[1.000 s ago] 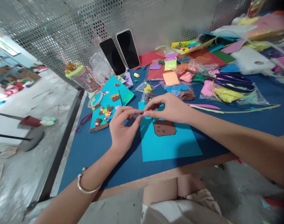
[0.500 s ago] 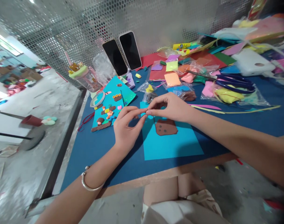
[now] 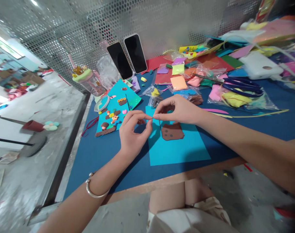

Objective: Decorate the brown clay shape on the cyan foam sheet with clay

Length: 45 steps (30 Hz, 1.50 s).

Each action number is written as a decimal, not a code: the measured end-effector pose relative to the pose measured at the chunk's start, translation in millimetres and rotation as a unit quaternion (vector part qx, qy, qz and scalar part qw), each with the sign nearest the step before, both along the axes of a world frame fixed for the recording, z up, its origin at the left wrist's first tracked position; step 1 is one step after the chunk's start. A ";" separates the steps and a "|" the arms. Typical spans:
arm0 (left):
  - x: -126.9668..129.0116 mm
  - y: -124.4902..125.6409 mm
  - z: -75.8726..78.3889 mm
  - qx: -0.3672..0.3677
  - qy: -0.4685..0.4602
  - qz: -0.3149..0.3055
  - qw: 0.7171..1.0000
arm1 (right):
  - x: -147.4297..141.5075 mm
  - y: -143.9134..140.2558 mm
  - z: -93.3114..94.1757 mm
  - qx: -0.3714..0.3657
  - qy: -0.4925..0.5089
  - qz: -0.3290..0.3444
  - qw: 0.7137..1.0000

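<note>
Near the middle of the frame, the left hand (image 3: pixel 133 134) and the right hand (image 3: pixel 180 110) are meeting fingertip to fingertip, both pinching a tiny dark bit of clay (image 3: pixel 151 118) that is hovering just above the cyan sheet (image 3: pixel 181 150). A brown clay patch (image 3: pixel 172 131) is lying on that sheet right below the right hand. Two phones (image 3: pixel 128 58) are leaning against the mesh wall at upper centre.

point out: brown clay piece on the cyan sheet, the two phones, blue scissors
brown clay piece (image 3: pixel 172 132), head view, middle of its flat top.
two phones (image 3: pixel 135 53), head view, dark screen of the right-hand phone.
blue scissors (image 3: pixel 242 86), head view, on the handle loops.
</note>
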<state>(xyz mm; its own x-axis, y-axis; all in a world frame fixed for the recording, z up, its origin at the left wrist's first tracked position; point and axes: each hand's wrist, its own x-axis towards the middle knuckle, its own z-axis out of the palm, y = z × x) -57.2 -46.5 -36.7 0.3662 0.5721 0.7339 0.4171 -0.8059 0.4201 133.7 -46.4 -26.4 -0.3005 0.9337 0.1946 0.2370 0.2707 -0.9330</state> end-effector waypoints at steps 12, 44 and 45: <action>-2.0 -4.7 -1.2 -0.050 0.029 -0.110 0.992 | 7.7 12.3 -7.6 0.048 0.031 -0.082 0.995; 2.4 -7.8 -1.0 -0.046 0.031 -0.103 0.993 | 7.7 15.6 -12.3 0.053 0.021 -0.065 0.996; 2.8 -7.2 -1.7 -0.047 0.034 -0.108 0.992 | 7.5 15.7 -12.5 0.052 0.024 -0.065 0.996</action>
